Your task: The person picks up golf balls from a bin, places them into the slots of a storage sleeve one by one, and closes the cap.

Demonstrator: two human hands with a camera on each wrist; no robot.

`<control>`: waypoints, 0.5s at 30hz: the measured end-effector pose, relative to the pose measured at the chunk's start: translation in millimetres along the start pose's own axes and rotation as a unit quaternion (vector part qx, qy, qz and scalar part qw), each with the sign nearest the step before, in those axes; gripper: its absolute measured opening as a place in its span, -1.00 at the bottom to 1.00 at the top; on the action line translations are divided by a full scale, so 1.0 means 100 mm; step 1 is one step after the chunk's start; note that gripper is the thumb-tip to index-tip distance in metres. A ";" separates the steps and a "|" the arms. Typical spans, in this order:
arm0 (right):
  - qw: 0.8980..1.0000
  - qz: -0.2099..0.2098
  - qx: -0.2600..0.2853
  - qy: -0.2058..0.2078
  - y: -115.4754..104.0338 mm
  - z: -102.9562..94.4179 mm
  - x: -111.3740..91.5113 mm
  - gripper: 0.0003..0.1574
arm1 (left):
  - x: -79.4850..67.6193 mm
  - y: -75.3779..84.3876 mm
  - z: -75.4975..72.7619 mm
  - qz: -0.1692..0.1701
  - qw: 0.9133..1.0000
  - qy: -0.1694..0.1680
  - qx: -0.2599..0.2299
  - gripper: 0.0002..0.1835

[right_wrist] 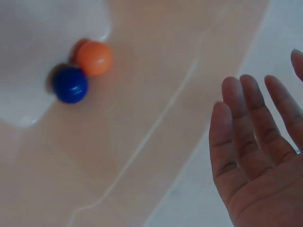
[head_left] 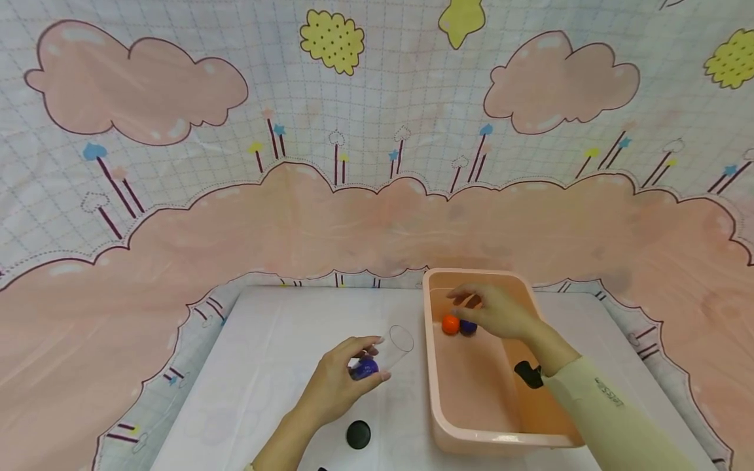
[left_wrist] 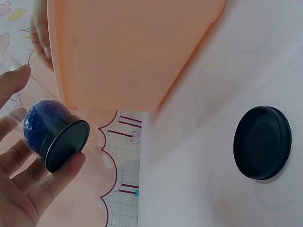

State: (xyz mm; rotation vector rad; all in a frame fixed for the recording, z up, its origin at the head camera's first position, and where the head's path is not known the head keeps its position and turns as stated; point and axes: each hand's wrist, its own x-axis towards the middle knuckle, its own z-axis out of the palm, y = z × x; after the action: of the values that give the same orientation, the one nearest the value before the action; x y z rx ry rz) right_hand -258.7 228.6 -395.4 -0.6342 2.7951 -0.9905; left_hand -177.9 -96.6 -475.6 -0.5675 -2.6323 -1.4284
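Printed cloth (head_left: 353,222) with clouds and stars fills the upper half of my head view, behind a white table (head_left: 283,340) that spreads across the lower half. At lower centre, the left hand (head_left: 338,383) grasps a clear tube (head_left: 389,353), thumb and fingers curled round it; the tube is tilted, its rim toward the upper right. Inside it sits a blue ball (left_wrist: 45,124), which my left wrist view shows against a black cap (left_wrist: 67,146) at the tube's end. Below the hand, near the bottom edge, a loose black lid (head_left: 358,434) lies on the table. Right of centre stands a peach bin (head_left: 432,366); in its upper left part an orange ball (head_left: 450,324) and a second blue ball (head_left: 468,327) rest side by side, touching. Above them I see the right hand (head_left: 497,314), its fingers released, gently bent and holding nothing; my right wrist view, where it occupies the lower right, shows it apart from both balls.
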 end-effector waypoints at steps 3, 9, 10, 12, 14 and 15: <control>1.000 0.003 -0.009 -0.007 0.12 0.01 0.07 -0.57 | 0.01 0.00 0.00 0.001 1.000 -0.001 -0.001 -0.40; 0.999 0.026 -0.037 -0.024 0.25 0.04 0.17 -0.54 | 0.00 0.00 0.02 0.003 1.000 0.000 0.003 -0.41; 0.998 0.032 -0.046 -0.027 0.27 0.05 0.18 -0.53 | 0.00 -0.01 0.02 0.004 1.000 0.001 0.005 -0.41; 0.996 0.046 -0.063 -0.031 0.31 0.07 0.22 -0.51 | 0.00 -0.01 0.03 0.004 1.000 0.003 0.006 -0.41; 0.995 0.056 -0.080 -0.034 0.35 0.08 0.25 -0.48 | 0.00 -0.01 0.03 0.003 1.000 0.004 0.006 -0.41; 0.993 0.063 -0.090 -0.034 0.37 0.09 0.26 -0.46 | 0.00 -0.01 0.03 0.003 1.000 0.005 0.006 -0.41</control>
State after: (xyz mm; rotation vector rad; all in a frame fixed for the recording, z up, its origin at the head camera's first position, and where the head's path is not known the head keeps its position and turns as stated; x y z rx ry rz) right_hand -293.3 238.1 -424.9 -0.4926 2.8432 -0.6868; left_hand -177.8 -94.5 -478.1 -0.5667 -2.6275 -1.4092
